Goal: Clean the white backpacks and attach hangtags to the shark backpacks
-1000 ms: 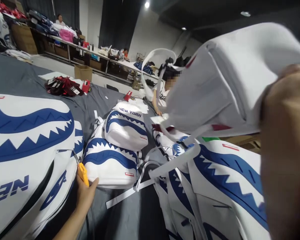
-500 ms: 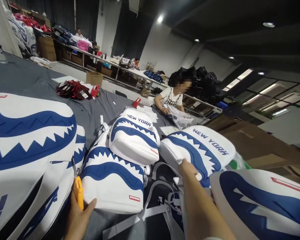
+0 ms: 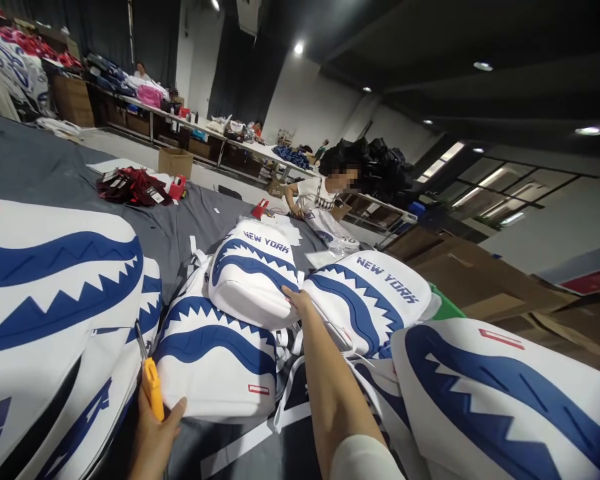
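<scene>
5 or so white-and-blue backpacks lie on the grey tabletop. Left hand grips a yellow cutter; right hand, fingers hidden, rests between 2 backpacks, touching the farther backpack. Straps lie loose; progress unclear.

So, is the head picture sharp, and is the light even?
Head view: mostly sharp; wide-lens bending at the edges stretches the white-and-blue shark-mouth backpack; ceiling spotlights glare; far hall dim; right hand and left hand clear.
</scene>
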{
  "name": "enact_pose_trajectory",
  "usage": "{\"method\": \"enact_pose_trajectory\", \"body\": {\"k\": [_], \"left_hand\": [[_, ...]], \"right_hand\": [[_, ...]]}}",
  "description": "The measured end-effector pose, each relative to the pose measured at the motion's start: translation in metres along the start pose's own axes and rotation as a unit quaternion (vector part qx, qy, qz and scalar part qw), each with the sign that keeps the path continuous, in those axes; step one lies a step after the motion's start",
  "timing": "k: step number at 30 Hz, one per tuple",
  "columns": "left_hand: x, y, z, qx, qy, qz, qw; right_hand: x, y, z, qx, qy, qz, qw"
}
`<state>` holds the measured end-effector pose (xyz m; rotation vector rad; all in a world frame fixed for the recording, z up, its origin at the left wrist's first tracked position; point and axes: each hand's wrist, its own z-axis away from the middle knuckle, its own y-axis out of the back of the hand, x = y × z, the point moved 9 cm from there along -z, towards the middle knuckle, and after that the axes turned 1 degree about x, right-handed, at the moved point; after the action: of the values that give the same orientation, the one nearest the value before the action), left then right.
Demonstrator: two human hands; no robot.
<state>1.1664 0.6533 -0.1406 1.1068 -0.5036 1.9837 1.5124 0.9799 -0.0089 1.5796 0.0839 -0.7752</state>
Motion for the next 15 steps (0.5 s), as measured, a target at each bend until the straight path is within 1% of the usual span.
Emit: {"method": "enact_pose_trajectory", "body": {"k": [2, 4, 6, 8, 11, 15], "left_hand": [[-0.006, 0.000, -0.008, -0.002, -0.008, 0.015, 1.000], [-0.007, -0.002, -0.020, -0.007, -0.036, -0.013, 0.999], [-0.002, -0.005, -0.034, -0.011, -0.080, -0.070, 0.994], [0.010, -0.011, -0.048, -0.009, -0.113, -0.117, 0.987], [0.032, -0.030, -0.071, -0.020, -0.123, -0.144, 0.982], [0.064, -0.069, -0.109, -0.044, -0.120, -0.161, 0.979]], "right_hand": [[0.004, 0.001, 0.012, -0.008, -0.009, 0.004, 1.000], [0.010, 0.007, 0.026, 0.000, -0.010, 0.012, 1.000], [0.018, 0.012, 0.040, 0.015, -0.019, 0.021, 0.999], [0.026, 0.018, 0.048, 0.031, -0.033, 0.030, 0.999], [0.029, 0.029, 0.048, 0.059, -0.054, 0.036, 0.996], [0.015, 0.041, 0.033, 0.101, -0.065, 0.036, 0.992]]}}
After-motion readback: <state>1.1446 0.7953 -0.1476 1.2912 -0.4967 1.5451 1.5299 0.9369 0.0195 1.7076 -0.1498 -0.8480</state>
